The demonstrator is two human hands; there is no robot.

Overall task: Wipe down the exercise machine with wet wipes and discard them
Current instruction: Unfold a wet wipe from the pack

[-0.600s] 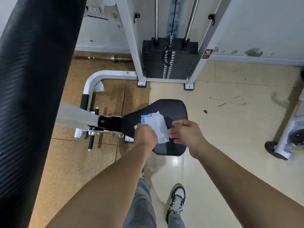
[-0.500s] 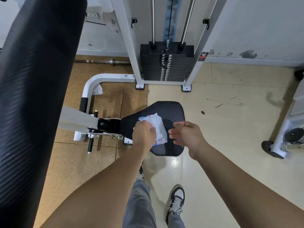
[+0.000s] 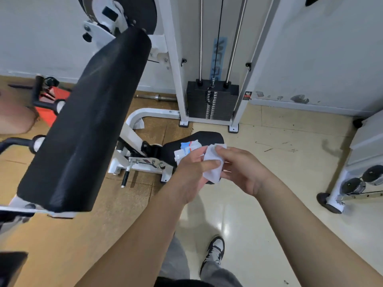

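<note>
A folded white wet wipe [image 3: 213, 165] is held between both hands above the machine's black seat [image 3: 209, 137]. My left hand [image 3: 192, 172] pinches the wipe with thumb across its lower part. My right hand [image 3: 240, 168] grips its upper right edge with fingers curled over it. The blue and white wipes pack [image 3: 187, 149] lies on the seat just behind my left hand. The long black back pad [image 3: 89, 121] of the exercise machine slants across the left side.
The white frame with its black weight stack [image 3: 212, 102] stands against the wall ahead. A barbell [image 3: 157, 97] lies on the floor by the wall. Another white machine's base [image 3: 352, 183] sits at the right. My shoe [image 3: 215, 249] is on the glossy floor below.
A white wipe has come out of the pack and both hands now hold it. The pack lies on the seat. The view has lifted and shows the whole back pad.
</note>
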